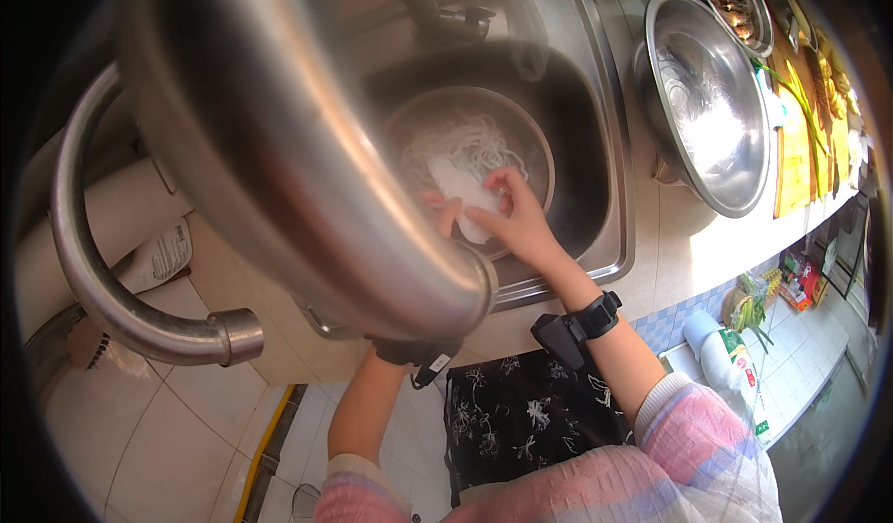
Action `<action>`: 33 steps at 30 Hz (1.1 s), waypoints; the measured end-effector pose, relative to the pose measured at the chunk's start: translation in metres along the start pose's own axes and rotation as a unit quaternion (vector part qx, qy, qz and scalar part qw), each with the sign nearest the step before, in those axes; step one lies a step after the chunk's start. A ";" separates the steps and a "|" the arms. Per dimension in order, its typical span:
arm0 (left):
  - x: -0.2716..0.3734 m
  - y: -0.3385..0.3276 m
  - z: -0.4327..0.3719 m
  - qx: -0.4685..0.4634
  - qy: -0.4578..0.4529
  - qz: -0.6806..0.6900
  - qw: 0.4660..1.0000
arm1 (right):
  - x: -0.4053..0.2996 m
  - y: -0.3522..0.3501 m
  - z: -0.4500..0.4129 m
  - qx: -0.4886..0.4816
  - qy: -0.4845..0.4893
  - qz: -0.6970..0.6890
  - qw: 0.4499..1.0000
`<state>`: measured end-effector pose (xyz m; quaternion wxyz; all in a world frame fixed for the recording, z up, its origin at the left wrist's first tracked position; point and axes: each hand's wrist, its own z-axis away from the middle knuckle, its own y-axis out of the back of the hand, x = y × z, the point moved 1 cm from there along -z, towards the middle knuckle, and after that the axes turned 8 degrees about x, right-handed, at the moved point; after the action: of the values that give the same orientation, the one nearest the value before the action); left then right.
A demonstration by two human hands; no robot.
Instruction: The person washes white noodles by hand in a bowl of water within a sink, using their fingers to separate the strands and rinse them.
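A round bowl [548, 153] stands in the dark basin of a steel sink [617, 174], with white noodle-like strands [481, 139] inside it. Over the bowl, a smooth white oblong piece [457, 178] lies between my two hands. The fingers of my right hand [520, 220] are curled at its right side, thumb against it. My left hand [444, 213] touches its left side and is partly hidden behind the large curved metal pipe [300, 139] close to the camera. What the white piece is, I cannot tell.
A tap [453, 24] rises behind the basin. Large steel bowls [711, 104] rest on the counter to the right, near a wooden board [792, 174] with green stalks. A second curved metal pipe [91, 244] and a white bottle [160, 258] are at the left.
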<state>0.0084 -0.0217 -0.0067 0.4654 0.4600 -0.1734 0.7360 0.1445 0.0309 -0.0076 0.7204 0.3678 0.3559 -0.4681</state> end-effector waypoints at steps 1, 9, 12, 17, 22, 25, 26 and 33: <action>-0.002 0.003 -0.002 -0.006 0.063 0.037 0.997 | -0.006 0.002 0.002 -0.008 0.021 0.043 0.999; -0.010 0.012 -0.014 -0.065 0.189 0.115 0.973 | -0.028 0.006 0.010 -0.002 0.168 0.173 0.970; -0.014 0.014 -0.017 -0.078 0.215 0.150 0.962 | -0.031 0.007 0.012 -0.008 0.211 0.203 0.956; -0.031 0.022 -0.024 -0.130 0.164 0.109 0.972 | -0.016 0.010 0.015 0.053 0.228 0.153 0.960; -0.010 0.017 -0.022 -0.104 0.191 0.173 0.961 | -0.019 0.007 0.024 0.181 -0.077 -0.070 0.978; -0.006 0.015 -0.020 -0.106 0.189 0.194 0.957 | -0.021 0.005 0.020 0.069 -0.291 -0.335 0.893; -0.006 0.016 -0.019 -0.106 0.183 0.187 0.959 | -0.025 0.003 0.018 -0.038 -0.340 -0.460 0.820; 0.005 0.013 -0.019 -0.093 0.106 -0.023 0.990 | -0.025 -0.005 0.012 0.006 -0.248 -0.404 0.880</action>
<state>-0.0130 -0.0124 -0.0097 0.5384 0.3380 -0.1799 0.7507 0.1343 0.0293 0.0191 0.5312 0.0684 0.2802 -0.7967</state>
